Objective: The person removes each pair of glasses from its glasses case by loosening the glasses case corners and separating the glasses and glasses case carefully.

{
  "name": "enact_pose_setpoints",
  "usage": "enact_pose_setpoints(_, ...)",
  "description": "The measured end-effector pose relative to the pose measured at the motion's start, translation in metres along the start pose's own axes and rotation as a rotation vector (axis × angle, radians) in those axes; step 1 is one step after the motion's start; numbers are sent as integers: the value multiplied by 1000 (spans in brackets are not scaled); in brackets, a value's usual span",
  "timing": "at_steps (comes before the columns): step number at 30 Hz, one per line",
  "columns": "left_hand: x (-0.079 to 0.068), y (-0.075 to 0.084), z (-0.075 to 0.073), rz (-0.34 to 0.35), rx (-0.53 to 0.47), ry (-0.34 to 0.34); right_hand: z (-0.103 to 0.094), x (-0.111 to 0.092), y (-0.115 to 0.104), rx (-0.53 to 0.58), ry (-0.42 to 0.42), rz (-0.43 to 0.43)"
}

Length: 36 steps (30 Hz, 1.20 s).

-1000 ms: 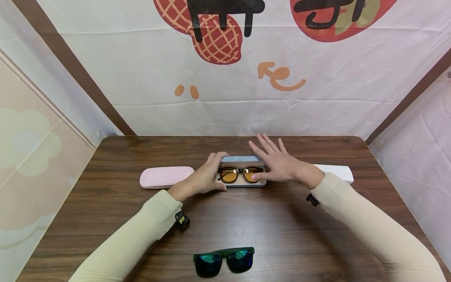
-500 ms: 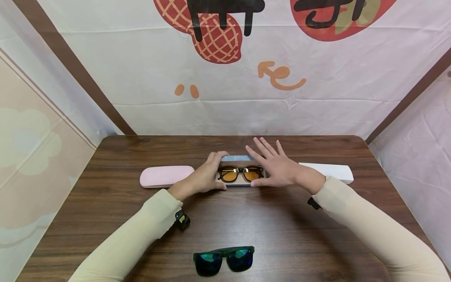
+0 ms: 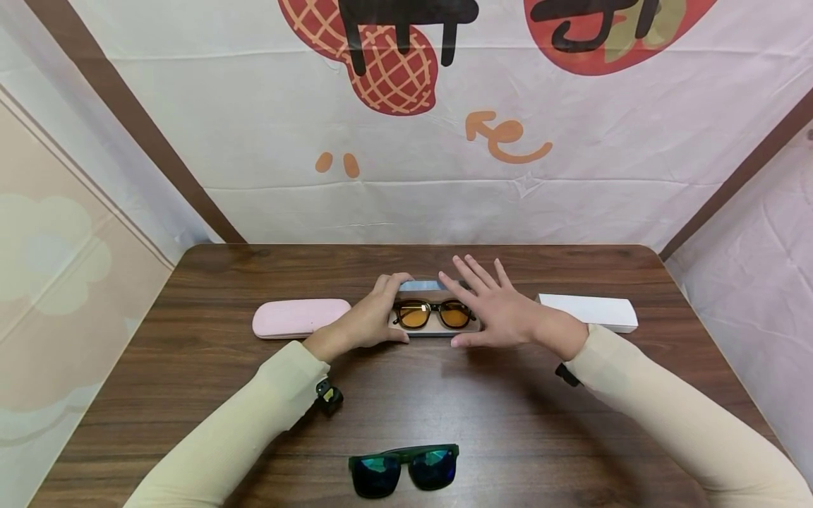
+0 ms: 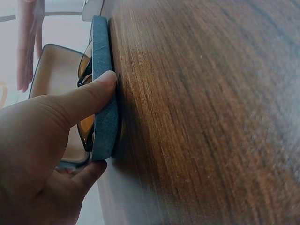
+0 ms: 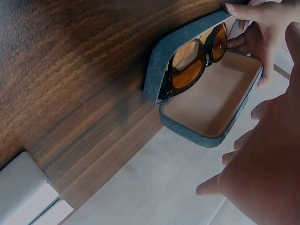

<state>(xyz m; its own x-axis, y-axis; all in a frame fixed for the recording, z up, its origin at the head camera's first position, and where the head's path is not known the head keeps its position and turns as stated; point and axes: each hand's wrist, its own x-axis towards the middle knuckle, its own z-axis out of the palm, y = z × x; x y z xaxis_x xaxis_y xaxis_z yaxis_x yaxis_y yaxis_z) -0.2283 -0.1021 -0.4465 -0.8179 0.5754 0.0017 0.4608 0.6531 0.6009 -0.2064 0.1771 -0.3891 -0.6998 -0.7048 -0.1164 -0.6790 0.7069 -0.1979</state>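
A blue-grey glasses case [image 3: 423, 286] stands with its lid up at the far middle of the table. Inside it lie glasses with amber lenses [image 3: 413, 315] and a dark frame. My left hand [image 3: 362, 319] grips the case's left end; in the left wrist view its thumb [image 4: 96, 91] presses the front wall. Over the right end hovers my right hand [image 3: 504, 310], fingers spread and nearly straight, holding nothing. The right wrist view shows the beige lining [image 5: 211, 96] of the raised lid, with that hand's fingers beside it.
To the left lies a pink glasses case [image 3: 292, 317], closed. A white case [image 3: 597, 312] is on the right, behind my right wrist. Dark green sunglasses [image 3: 376, 476] with mirrored lenses rest near the front. A printed cloth [image 3: 432, 212] hangs behind the table's far edge.
My right hand has drawn slightly toward me, its thumb passing from over the right lens to just in front of the case. The left hand keeps its grip in the same place.
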Motion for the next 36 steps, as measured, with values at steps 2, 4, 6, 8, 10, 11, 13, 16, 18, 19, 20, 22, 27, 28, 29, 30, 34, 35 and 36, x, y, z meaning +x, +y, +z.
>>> enact_pose_setpoints(2,0,0,0,0,0,0,1,-1,-1,-15,-2,-5)
enact_pose_setpoints(4,0,0,0,3,1,3,2,-1,-2,-17,-4,-12)
enact_pose_setpoints(6,0,0,1,5,1,5,2,-2,-3,-17,-7,-16)
enact_pose_setpoints(8,0,0,1,8,1,7,2,-2,-5,-14,-5,-23)
enact_pose_setpoints(10,0,0,0,11,-1,8,2,-3,-7,-7,-3,-29)
enact_pose_setpoints(11,0,0,0,12,-3,8,2,-3,-7,-6,-1,-32)
enact_pose_setpoints(13,0,1,0,14,-6,8,1,-4,-9,-6,3,-39)
enact_pose_setpoints(16,0,1,0,18,-8,10,1,-5,-11,-4,3,-46)
enact_pose_setpoints(18,0,1,0,19,-8,12,2,-6,-12,-8,-2,-47)
enact_pose_setpoints(19,0,1,0,19,-9,12,2,-6,-13,-8,-4,-48)
enact_pose_setpoints(20,0,1,0,20,-10,13,3,-6,-14,-6,-8,-48)
enact_pose_setpoints(22,0,1,0,19,-10,14,3,-7,-16,-7,-15,-48)
enact_pose_setpoints(27,1,0,1,16,-6,15,5,-8,-20,-6,-25,-56)
enact_pose_setpoints(28,1,-1,1,16,-5,15,5,-8,-21,-9,-29,-57)
enact_pose_setpoints(29,1,-1,1,15,-4,15,5,-9,-22,-7,-31,-60)
enact_pose_setpoints(30,1,-1,1,15,-4,15,5,-9,-23,-10,-32,-63)
enact_pose_setpoints(34,0,-1,1,16,-6,15,6,-10,-26,-9,-25,-81)
enact_pose_setpoints(35,0,-1,1,18,-7,16,6,-10,-27,-7,-20,-89)
enact_pose_setpoints(36,0,0,1,19,-8,16,6,-10,-27,-3,-16,-95)
